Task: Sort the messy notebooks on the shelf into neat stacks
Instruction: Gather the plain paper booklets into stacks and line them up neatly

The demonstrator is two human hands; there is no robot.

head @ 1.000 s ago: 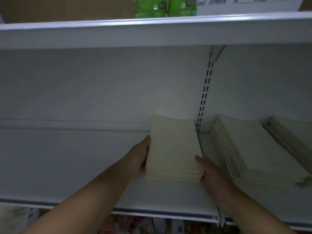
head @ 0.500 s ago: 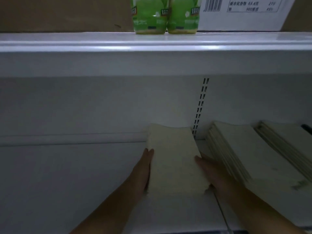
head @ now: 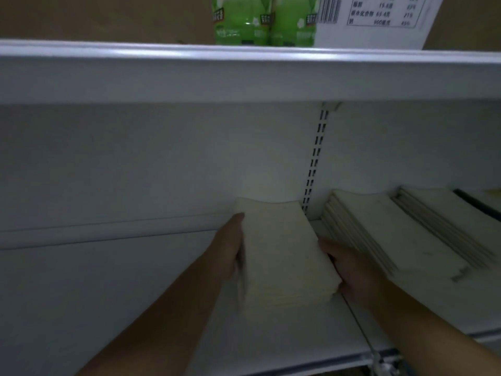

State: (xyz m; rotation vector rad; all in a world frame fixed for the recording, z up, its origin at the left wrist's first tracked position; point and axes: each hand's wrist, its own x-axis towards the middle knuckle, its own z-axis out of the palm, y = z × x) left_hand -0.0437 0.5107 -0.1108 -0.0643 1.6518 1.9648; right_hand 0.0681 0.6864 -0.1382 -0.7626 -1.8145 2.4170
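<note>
A stack of cream notebooks [head: 282, 251] lies on the white shelf [head: 108, 294], close to the back wall. My left hand [head: 229, 246] presses flat against the stack's left side, fingers straight. Against the stack's right side lies my right hand [head: 345, 263]; its fingertips are hidden under the edge. To the right, two more cream stacks lie slanted: a wider notebook stack [head: 390, 237] and a far-right stack [head: 455, 221].
An upper shelf [head: 244, 71] overhangs close above, carrying green bottles [head: 263, 20] and a white labelled box [head: 374, 20]. A slotted upright [head: 314, 161] runs down the back wall. A dark object [head: 474, 202] lies at far right. The shelf's left half is bare.
The stack has slid back toward the wall with both hands on its sides. The view has tilted upward, showing more of the upper shelf.
</note>
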